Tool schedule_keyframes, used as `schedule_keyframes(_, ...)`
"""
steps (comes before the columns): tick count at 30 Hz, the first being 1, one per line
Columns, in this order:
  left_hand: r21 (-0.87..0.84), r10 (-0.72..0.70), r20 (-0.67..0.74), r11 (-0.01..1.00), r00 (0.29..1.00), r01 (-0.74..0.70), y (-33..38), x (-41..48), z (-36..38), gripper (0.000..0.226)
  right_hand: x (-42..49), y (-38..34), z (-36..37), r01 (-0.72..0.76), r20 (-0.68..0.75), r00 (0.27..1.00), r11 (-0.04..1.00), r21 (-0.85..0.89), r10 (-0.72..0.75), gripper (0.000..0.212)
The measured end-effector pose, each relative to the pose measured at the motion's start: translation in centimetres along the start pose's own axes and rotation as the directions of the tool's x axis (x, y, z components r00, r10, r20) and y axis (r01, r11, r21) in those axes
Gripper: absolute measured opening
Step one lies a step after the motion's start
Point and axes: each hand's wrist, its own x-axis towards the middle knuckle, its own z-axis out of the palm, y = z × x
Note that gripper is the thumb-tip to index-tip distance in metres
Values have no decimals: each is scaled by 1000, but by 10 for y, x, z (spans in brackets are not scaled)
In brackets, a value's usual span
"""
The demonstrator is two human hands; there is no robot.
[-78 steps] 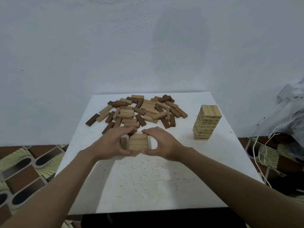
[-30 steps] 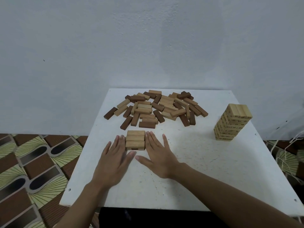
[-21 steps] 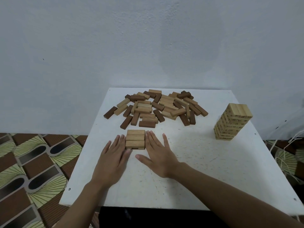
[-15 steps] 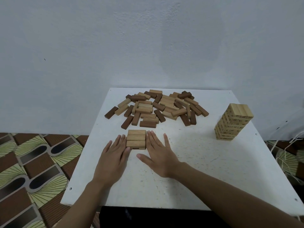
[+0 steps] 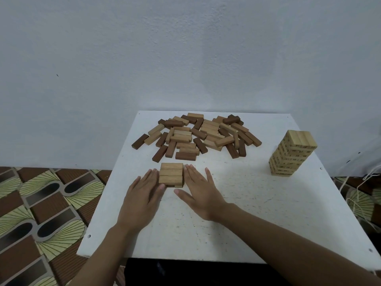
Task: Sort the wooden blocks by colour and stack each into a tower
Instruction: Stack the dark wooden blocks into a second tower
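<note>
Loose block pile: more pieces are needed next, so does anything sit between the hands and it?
Only the small stack, flanked by the left hand and right hand; the pile lies just behind it, nothing else.

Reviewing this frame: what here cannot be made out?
All head view.
Hidden: layer count of the low stack of light wooden blocks, seen from above, left hand and right hand flanking it.
Too small: dark marks on the sides of the tall pale block tower.
Covered: lower pieces in the loose pile of light and dark blocks, under upper ones.
</note>
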Motion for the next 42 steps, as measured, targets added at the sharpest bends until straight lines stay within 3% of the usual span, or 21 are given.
schedule_keyframes(2,-96,-41,12,995,999,42,3,3,-8,69,-1,0,-7,-21,-27,999,994,112,24,74)
schedule_keyframes(7,-167,-90,161,979,983,117,-6,18,-32,107,8,3,-31,-66,-24,997,986,156,71,98)
schedule_keyframes(15,-82,139,326,990,935,-118,2,66,-57,102,38,6,-48,-24,61,998,970,244,10,100)
schedule_keyframes(23,-33,205,295,978,933,-204,6,78,-51,98,41,3,-49,13,33,999,967,254,-22,92)
schedule_keyframes(42,-23,181,322,983,929,-183,9,76,-53,89,46,6,-38,20,-10,1000,975,222,-18,79)
